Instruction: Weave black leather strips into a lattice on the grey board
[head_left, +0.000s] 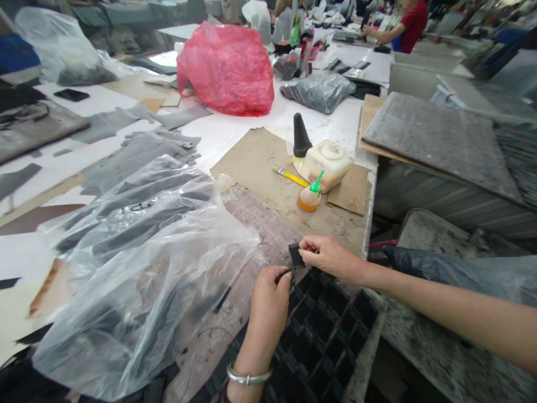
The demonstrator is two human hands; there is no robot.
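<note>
My right hand pinches a small black square piece between thumb and fingers, just above the worktable's near right edge. My left hand, with a silver bangle on the wrist, is closed round a thin dark piece that sticks out toward the black square. Under both hands lies a layer of several small black pieces set out in rows.
A large clear plastic bag of dark strips lies at the left. Ahead on cardboard sit a small glue bottle with a green tip, a yellow brush, a glue jug and a black cone. A red bag lies further back. Another person works at the far end.
</note>
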